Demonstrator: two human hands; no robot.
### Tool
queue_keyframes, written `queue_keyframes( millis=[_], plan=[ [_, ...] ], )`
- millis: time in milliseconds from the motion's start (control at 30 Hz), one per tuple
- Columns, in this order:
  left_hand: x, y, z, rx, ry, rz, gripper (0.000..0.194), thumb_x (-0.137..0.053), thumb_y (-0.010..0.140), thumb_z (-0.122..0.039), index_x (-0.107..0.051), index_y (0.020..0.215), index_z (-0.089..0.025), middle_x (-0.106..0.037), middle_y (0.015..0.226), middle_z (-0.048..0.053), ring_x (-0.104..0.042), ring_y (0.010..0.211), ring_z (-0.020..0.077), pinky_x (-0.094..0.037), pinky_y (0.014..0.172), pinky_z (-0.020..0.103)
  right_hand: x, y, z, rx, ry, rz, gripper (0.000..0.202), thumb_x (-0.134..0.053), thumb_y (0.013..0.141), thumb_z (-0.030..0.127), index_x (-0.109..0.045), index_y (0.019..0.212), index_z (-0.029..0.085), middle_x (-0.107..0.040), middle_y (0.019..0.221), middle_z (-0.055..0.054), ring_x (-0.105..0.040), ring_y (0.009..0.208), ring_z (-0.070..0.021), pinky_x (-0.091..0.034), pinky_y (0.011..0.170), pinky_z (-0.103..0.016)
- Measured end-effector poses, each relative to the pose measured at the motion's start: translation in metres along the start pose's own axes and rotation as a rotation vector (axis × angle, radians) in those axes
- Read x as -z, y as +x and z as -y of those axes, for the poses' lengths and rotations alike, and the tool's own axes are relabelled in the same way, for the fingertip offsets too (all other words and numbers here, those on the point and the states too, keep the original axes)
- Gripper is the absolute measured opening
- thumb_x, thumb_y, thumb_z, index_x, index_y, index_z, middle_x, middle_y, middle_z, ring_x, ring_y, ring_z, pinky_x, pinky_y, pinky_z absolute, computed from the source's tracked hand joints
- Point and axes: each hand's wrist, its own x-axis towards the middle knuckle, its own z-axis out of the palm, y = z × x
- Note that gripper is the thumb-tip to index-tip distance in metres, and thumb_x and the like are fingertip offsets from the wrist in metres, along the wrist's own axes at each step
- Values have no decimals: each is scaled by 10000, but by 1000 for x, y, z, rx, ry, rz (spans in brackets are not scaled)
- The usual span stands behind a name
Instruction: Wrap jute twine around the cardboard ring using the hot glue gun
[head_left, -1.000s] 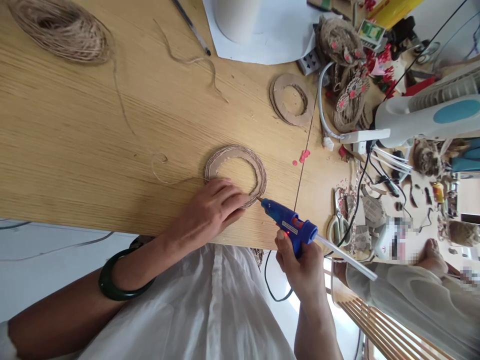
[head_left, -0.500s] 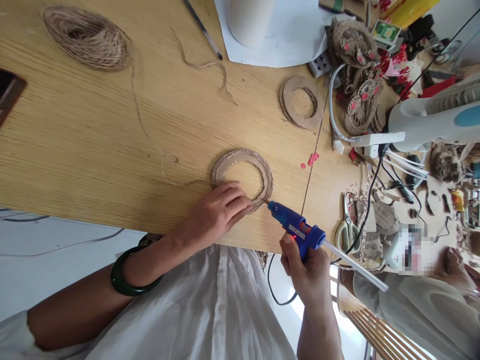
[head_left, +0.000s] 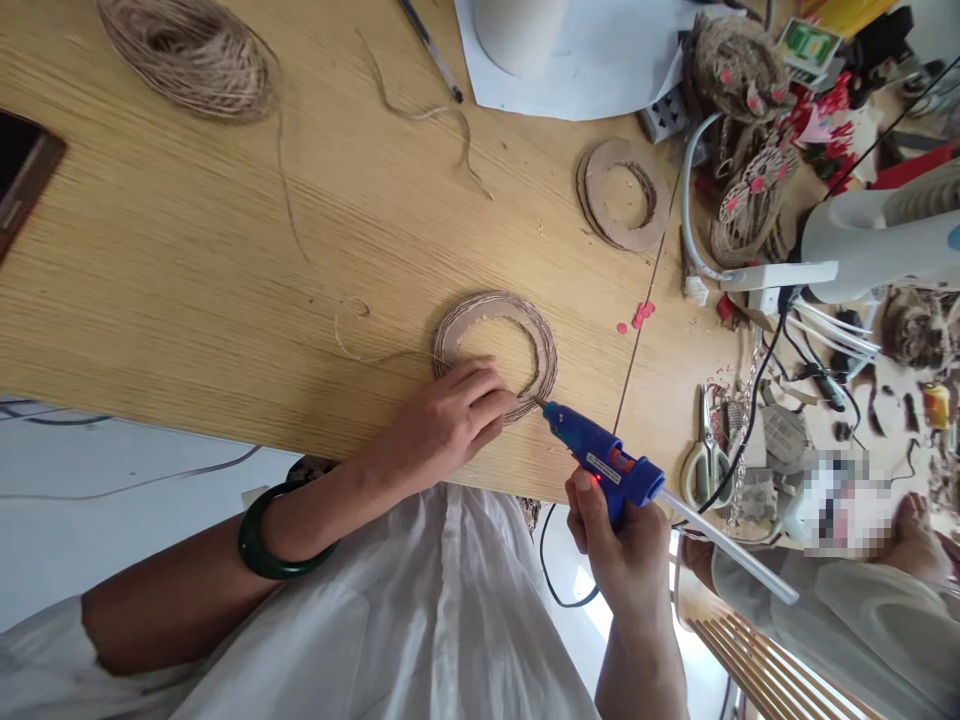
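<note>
A flat cardboard ring (head_left: 526, 318) lies near the table's front edge, with brown twine wound along its outer rim. My left hand (head_left: 457, 412) is closed on the ring's near left side, fingertips pressed against it; what lies under the fingers is hidden. From that side a loose strand of twine (head_left: 386, 356) trails left over the table. My right hand (head_left: 619, 530) grips a blue hot glue gun (head_left: 600, 450) with a clear glue stick (head_left: 731, 545) out of its back and a red light on. The gun's nozzle touches or nearly touches the ring's near right rim.
A twine ball (head_left: 187, 60), a pen (head_left: 431, 50) and a phone (head_left: 26, 180) lie on the table. More cardboard rings (head_left: 596, 195) are beyond my ring. Scissors (head_left: 705, 460), cables, a white device (head_left: 870, 240) and twine pieces crowd the right, where another person's hand (head_left: 915, 540) shows.
The camera view has shifted slightly, so everything on the table appears a little to the right. Both hands keep their holds; the nozzle stays at the ring's near right rim.
</note>
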Motion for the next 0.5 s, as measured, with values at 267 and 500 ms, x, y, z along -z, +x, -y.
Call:
queue_keyframes(
  millis=[267, 500],
  plan=[
    [3, 2, 0, -3, 18, 34, 120, -530, 1002, -117, -632, 1055, -149, -649, 984, 43, -607, 1119, 198, -504, 1154, 435, -1, -1, 3, -9, -12, 21, 400, -615, 944, 501, -507, 701, 203, -472, 557, 33, -409, 415, -97, -254, 419, -264],
    [5, 4, -3, -20, 19, 13, 129, -553, 975, -99, -649, 1042, -153, -654, 962, 36, -618, 1025, 180, -501, 1151, 432, 0, 0, 0, 4, -20, 30, 410, -614, 946, 515, -514, 709, 195, -448, 568, 40, -412, 415, -95, -263, 413, -262]
  ],
)
